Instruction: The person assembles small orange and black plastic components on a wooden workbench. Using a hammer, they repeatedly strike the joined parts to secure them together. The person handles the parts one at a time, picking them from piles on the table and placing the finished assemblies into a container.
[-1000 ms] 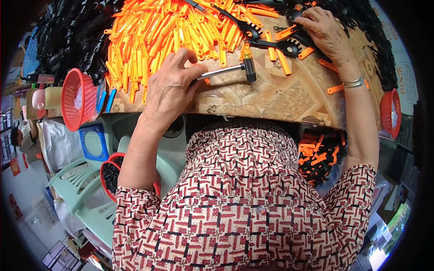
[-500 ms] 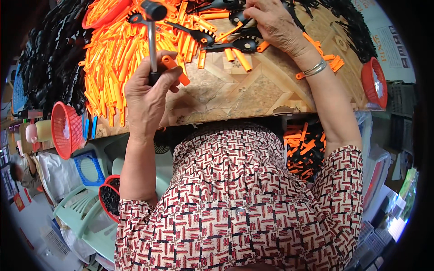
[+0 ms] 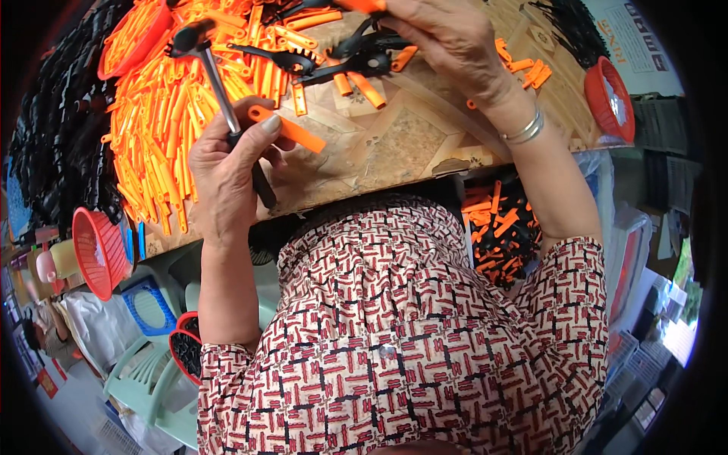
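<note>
My left hand [image 3: 231,163] is closed around a hammer [image 3: 220,87] with a black head, metal shaft and black grip. Between that thumb and fingers it also pinches an orange plastic handle [image 3: 299,134] with a hole at one end. Near the top edge, my right hand [image 3: 455,49] has its fingers closed at an orange handle [image 3: 362,4], partly cut off by the frame. Just under those fingers is a blurred black utensil head [image 3: 355,39]; whether it joins that handle I cannot tell. A black slotted spoon [image 3: 371,62] and a toothed pasta server [image 3: 292,59] lie on the table.
Loose orange handles [image 3: 163,140] pile up at the left, beside a heap of black utensils [image 3: 57,129]. Red baskets stand at the left edge [image 3: 101,254] and right edge [image 3: 610,98] of the wooden table [image 3: 394,144]. Below it sits a container of mixed orange and black pieces [image 3: 500,235].
The hammer has tilted, its head leaning left and its grip showing below my left hand. The orange handle there now points further right. My right hand has risen, with an orange handle at its fingertips.
</note>
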Demonstrator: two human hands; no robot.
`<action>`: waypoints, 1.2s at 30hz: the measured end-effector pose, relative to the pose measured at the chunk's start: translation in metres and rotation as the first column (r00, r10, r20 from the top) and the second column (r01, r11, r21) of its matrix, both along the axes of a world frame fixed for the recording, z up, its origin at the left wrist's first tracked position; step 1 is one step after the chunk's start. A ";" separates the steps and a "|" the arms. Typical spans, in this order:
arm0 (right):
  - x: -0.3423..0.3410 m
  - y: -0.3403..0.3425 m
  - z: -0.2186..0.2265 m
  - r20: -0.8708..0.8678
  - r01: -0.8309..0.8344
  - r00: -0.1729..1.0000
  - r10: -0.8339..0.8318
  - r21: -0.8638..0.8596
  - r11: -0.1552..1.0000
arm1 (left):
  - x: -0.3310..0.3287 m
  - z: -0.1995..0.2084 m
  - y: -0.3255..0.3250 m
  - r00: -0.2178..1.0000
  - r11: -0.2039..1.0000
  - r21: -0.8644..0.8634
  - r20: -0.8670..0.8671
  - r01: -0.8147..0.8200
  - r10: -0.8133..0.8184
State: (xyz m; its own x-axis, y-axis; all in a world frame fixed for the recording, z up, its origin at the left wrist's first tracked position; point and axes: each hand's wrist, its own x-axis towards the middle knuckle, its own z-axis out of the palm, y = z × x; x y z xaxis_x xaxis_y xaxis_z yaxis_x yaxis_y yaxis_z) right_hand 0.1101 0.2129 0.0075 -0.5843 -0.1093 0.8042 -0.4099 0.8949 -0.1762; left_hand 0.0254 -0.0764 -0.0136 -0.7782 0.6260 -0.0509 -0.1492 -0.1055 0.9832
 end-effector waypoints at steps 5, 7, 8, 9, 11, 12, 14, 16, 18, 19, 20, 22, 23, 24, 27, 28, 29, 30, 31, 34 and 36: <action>0.010 -0.007 -0.012 0.074 0.016 0.995 0.072 -0.801 0.598 | 0.008 -0.005 0.021 0.991 0.990 -0.056 0.048 0.131 -0.129; 0.017 0.005 0.003 0.136 0.018 0.968 0.209 -0.875 0.483 | 0.014 -0.004 0.024 0.991 0.991 -0.040 0.043 0.130 -0.128; 0.029 -0.004 0.014 0.108 -0.002 0.934 0.340 -0.952 0.307 | 0.018 -0.002 0.025 0.991 0.991 -0.038 0.044 0.127 -0.125; 0.044 -0.010 0.016 0.229 0.062 0.906 0.355 -0.904 0.423 | 0.020 0.000 0.026 0.991 0.991 -0.034 0.044 0.127 -0.125; 0.078 -0.016 0.019 0.464 0.161 0.813 0.350 -0.758 0.632 | 0.023 0.000 0.023 0.986 0.989 -0.035 0.083 0.146 -0.143; 0.097 -0.032 0.017 0.570 0.273 0.755 0.324 -0.723 0.634 | 0.024 -0.001 0.023 0.982 0.986 -0.031 0.105 0.163 -0.159; 0.139 -0.065 0.005 0.652 0.449 0.647 0.396 -0.745 0.493 | 0.026 0.003 0.029 0.967 0.973 -0.056 0.138 0.222 -0.213; 0.172 -0.093 -0.024 0.610 0.579 0.622 0.491 -0.780 0.237 | 0.032 0.004 0.037 0.946 0.949 -0.094 0.154 0.300 -0.284; 0.187 -0.112 -0.058 0.552 0.618 0.662 0.507 -0.785 0.048 | 0.037 0.002 0.046 0.914 0.908 -0.140 0.159 0.394 -0.373; 0.185 -0.116 -0.064 0.515 0.583 0.711 0.479 -0.812 0.009 | 0.041 0.000 0.051 0.898 0.887 -0.169 0.187 0.429 -0.398; 0.182 -0.117 -0.067 0.539 0.593 0.709 0.455 -0.805 0.030 | 0.046 -0.002 0.056 0.881 0.865 -0.197 0.216 0.461 -0.420; 0.175 -0.118 -0.070 0.554 0.594 0.721 0.417 -0.804 0.042 | 0.054 -0.004 0.069 0.867 0.829 -0.261 0.220 0.494 -0.448; 0.174 -0.119 -0.071 0.551 0.591 0.729 0.406 -0.806 0.033 | 0.056 -0.010 0.072 0.863 0.823 -0.266 0.221 0.501 -0.454; 0.171 -0.119 -0.072 0.548 0.589 0.736 0.396 -0.808 0.024 | 0.057 -0.018 0.075 0.859 0.817 -0.272 0.225 0.509 -0.460; 0.168 -0.123 -0.072 0.531 0.579 0.756 0.382 -0.815 -0.013 | 0.059 -0.024 0.079 0.881 0.829 -0.301 0.197 0.472 -0.430; 0.168 -0.123 -0.072 0.541 0.586 0.749 0.382 -0.810 -0.003 | 0.059 -0.027 0.079 0.889 0.841 -0.290 0.181 0.457 -0.420; 0.167 -0.123 -0.073 0.550 0.594 0.742 0.382 -0.805 0.006 | 0.060 -0.029 0.079 0.897 0.853 -0.280 0.166 0.441 -0.410; 0.167 -0.122 -0.074 0.560 0.600 0.737 0.378 -0.800 0.015 | 0.061 -0.030 0.079 0.904 0.850 -0.307 0.130 0.427 -0.408; 0.166 -0.122 -0.075 0.561 0.599 0.735 0.381 -0.800 0.021 | 0.062 -0.030 0.079 0.909 0.848 -0.334 0.093 0.413 -0.406; 0.165 -0.121 -0.075 0.555 0.594 0.737 0.387 -0.804 0.022 | 0.061 -0.029 0.078 0.864 0.802 -0.493 -0.176 0.336 -0.471; 0.163 -0.121 -0.072 0.542 0.588 0.747 0.385 -0.809 -0.003 | 0.059 -0.029 0.076 0.798 0.800 -0.535 -0.341 0.270 -0.497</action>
State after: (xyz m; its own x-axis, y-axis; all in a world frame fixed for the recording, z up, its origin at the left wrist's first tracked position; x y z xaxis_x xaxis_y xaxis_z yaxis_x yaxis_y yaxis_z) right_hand 0.2734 0.0914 -0.0644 -0.7501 0.5175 -0.4117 0.2743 -0.3230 -0.9058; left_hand 0.0840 -0.0006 -0.0425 -0.4790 0.8710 -0.1088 0.3829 0.3189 0.8670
